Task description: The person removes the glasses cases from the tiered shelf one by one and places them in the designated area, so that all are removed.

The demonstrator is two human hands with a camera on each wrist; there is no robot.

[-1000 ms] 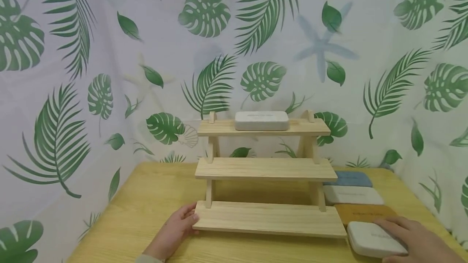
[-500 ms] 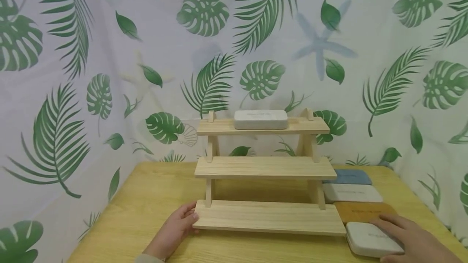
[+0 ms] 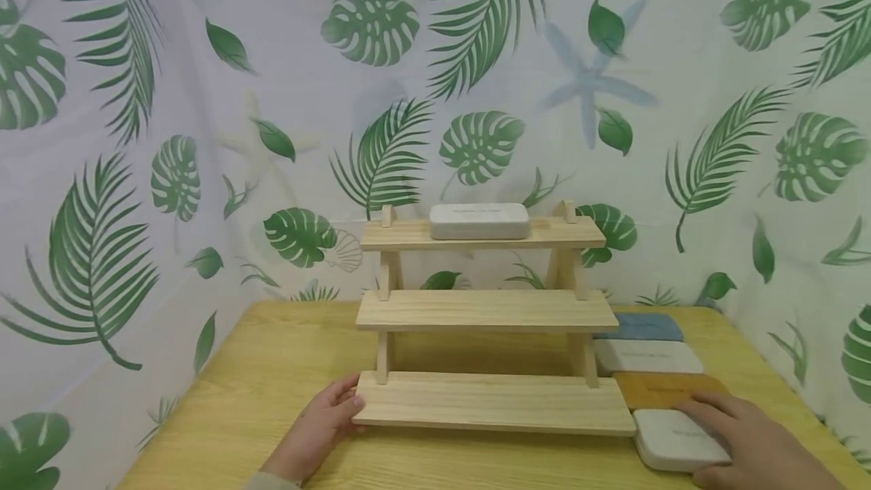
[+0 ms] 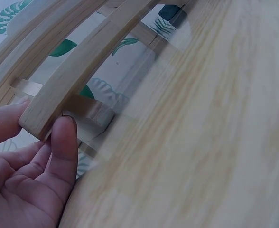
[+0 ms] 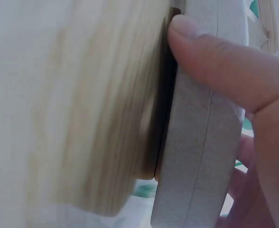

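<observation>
A three-tier wooden display stand [image 3: 490, 403] stands on the table. My left hand [image 3: 318, 426] grips the left end of its lowest shelf; in the left wrist view the thumb and fingers [image 4: 63, 142] pinch the board's end [image 4: 40, 116]. At the stand's lower right corner, my right hand [image 3: 755, 441] holds a white hard case [image 3: 674, 441], like a glasses case, by its sides. The right wrist view shows the thumb [image 5: 210, 57] along the side of this case [image 5: 191, 156]. Another white case [image 3: 479, 221] lies on the top shelf.
Right of the stand, an orange case [image 3: 670, 390], an off-white case [image 3: 649, 356] and a blue case [image 3: 643, 326] lie in a row running back. A leaf-print cloth [image 3: 476, 59] hangs behind the wooden table [image 3: 224, 414].
My right hand and the white case have shifted slightly left, towards the stand's corner. The left hand keeps its grip on the shelf. The head view has turned a little.
</observation>
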